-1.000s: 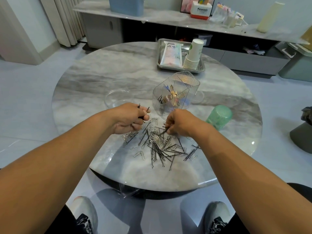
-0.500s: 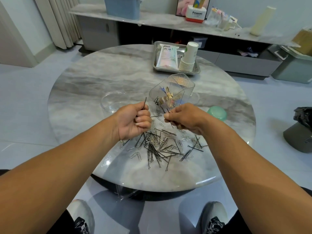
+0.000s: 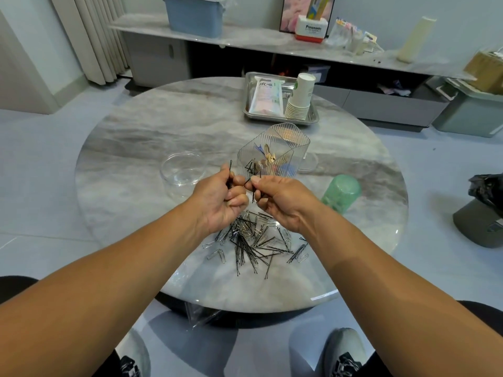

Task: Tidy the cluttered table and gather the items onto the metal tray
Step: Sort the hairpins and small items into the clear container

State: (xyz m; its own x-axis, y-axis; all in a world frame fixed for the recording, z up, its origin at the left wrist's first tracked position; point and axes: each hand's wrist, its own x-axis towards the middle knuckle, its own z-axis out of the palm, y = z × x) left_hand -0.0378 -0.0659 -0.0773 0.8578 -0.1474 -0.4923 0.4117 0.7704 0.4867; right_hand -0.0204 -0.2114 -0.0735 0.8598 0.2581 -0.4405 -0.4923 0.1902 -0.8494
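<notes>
Progress: metal tray (image 3: 313, 118) at worktop (image 3: 130, 148) far edge holds cup stack (image 3: 300, 96) and packet (image 3: 265, 97); pin pile (image 3: 255, 240) near front edge, ribbed organiser (image 3: 275, 153), clear bowl (image 3: 181, 168), green cup (image 3: 341, 193) judged outstanding | Hands: left hand (image 3: 220, 202) grips hairpins (image 3: 230, 172), long axis roughly upright; right hand (image 3: 283, 201) pinches one, pointing down.

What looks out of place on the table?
Black hairpins and paper clips lie scattered loose on the marble table, outside the clear ribbed organizer. The green cup lies tipped on its side.
</notes>
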